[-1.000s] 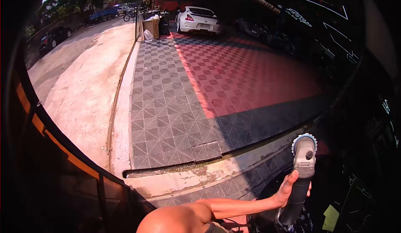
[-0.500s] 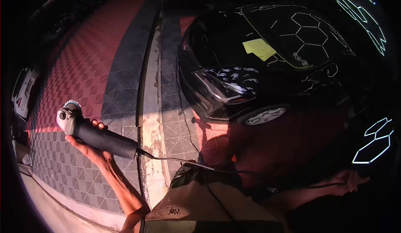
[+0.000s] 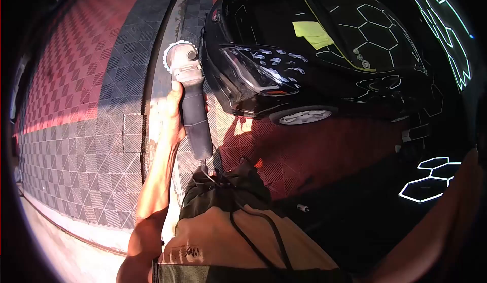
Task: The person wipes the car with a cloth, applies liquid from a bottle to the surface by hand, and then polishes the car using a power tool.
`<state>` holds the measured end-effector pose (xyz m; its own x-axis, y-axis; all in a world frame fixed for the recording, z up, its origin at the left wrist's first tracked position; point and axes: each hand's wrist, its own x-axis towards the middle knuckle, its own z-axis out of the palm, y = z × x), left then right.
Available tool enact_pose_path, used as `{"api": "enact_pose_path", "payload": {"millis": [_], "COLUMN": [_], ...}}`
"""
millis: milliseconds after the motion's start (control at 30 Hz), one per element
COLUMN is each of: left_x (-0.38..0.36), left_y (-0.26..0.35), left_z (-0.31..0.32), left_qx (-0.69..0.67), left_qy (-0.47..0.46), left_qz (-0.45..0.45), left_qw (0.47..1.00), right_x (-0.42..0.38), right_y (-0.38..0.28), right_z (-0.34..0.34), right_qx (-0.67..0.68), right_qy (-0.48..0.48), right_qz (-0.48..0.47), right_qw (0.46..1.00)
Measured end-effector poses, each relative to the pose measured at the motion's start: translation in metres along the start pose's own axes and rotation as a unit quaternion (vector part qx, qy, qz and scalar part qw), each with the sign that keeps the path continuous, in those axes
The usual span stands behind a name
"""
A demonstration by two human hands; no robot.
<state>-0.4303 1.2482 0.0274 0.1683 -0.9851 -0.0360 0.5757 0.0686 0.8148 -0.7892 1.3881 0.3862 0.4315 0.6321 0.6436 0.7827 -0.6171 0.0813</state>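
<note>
My left hand (image 3: 175, 110) is closed round the dark body of a car polisher (image 3: 195, 115). Its metal head points away from me, and a pale round pad with a notched rim (image 3: 167, 57) shows at the head's left. From the polisher's rear end the power cord (image 3: 204, 166) runs down towards my body. Just right of the tool stands a black car (image 3: 304, 87), with whitish dabs (image 3: 276, 60) near its headlight. Only my right forearm (image 3: 426, 237) shows at the lower right; the hand itself is lost past the dark edge.
A yellow cloth (image 3: 312, 33) lies on the car near the windscreen. Red and grey floor tiles (image 3: 76, 161) spread to the left, beside a pale concrete strip (image 3: 165, 75). A small light-coloured object (image 3: 303, 208) sits on the dark floor. Hexagon lights reflect at the right.
The polisher has swung from the left to beside the car's front, its head now pointing away. My right hand, earlier on the cord at lower right, has left view as the forearm rose.
</note>
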Motion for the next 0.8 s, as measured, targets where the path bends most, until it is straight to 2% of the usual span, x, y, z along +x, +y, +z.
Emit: {"api": "enact_pose_path", "payload": {"millis": [33,133,233,267,300,333,367,400,433,467,500,533,567,600,633,700,733,800], "left_x": [0.007,0.037,0.065,0.069,0.074,0.076,0.084,0.092,0.094,0.096,0.102,0.106,0.104,0.105,0.106,0.108,0.111,0.116], "left_y": [-0.007,-0.045,-0.087,-0.096,-0.106,-0.122,-0.137,-0.149,-0.164,-0.180,-0.197,-0.206,-0.216,-0.234,-0.251,-0.275,-0.285,-0.306], "left_z": [0.006,0.008,-0.008,-0.004,0.003,0.002,0.003,0.004,0.003,-0.001,-0.001,0.006,0.012,0.012,0.012,0.011,0.014,0.026], "left_qx": [0.004,-0.122,-0.241,-0.246,-0.225,-0.204,-0.182,-0.176,-0.169,-0.175,-0.182,-0.169,-0.153,-0.139,-0.125,-0.114,-0.105,-0.062], "left_qy": [-0.018,-0.075,-0.113,-0.068,-0.026,0.001,0.025,0.039,0.056,0.052,0.046,0.075,0.105,0.114,0.123,0.092,0.088,0.087], "left_qz": [-0.017,-0.075,-0.172,-0.181,-0.181,-0.197,-0.206,-0.235,-0.271,-0.297,-0.320,-0.343,-0.369,-0.373,-0.376,-0.413,-0.420,-0.460], "left_qw": [1.000,0.987,0.948,0.950,0.957,0.959,0.961,0.955,0.946,0.937,0.929,0.921,0.911,0.910,0.910,0.899,0.897,0.881], "right_x": [-0.001,-0.025,-0.104,-0.141,-0.187,-0.232,-0.276,-0.323,-0.347,-0.372,-0.371,-0.387,-0.386,-0.391,-0.404,-0.427,-0.431,-0.444], "right_y": [0.009,0.048,0.105,0.127,0.150,0.171,0.177,0.178,0.172,0.158,0.161,0.147,0.146,0.144,0.135,0.112,0.110,0.102], "right_z": [-0.003,-0.008,0.009,0.023,0.056,0.096,0.144,0.210,0.256,0.304,0.319,0.347,0.344,0.340,0.344,0.350,0.339,0.329], "right_qx": [-0.003,-0.026,-0.033,-0.021,-0.001,0.012,0.023,0.031,0.106,0.167,0.202,0.050,0.169,0.172,0.167,0.162,0.137,0.129], "right_qy": [0.012,0.096,0.285,0.365,0.443,0.484,0.448,0.402,0.388,0.380,0.385,0.226,0.312,0.340,0.352,0.280,0.252,0.257], "right_qz": [0.009,0.043,0.130,0.199,0.320,0.465,0.618,0.748,0.791,0.798,0.792,0.844,0.857,0.864,0.865,0.852,0.861,0.862], "right_qw": [1.000,0.994,0.949,0.909,0.838,0.741,0.646,0.528,0.461,0.438,0.429,0.483,0.375,0.329,0.317,0.411,0.419,0.417]}}
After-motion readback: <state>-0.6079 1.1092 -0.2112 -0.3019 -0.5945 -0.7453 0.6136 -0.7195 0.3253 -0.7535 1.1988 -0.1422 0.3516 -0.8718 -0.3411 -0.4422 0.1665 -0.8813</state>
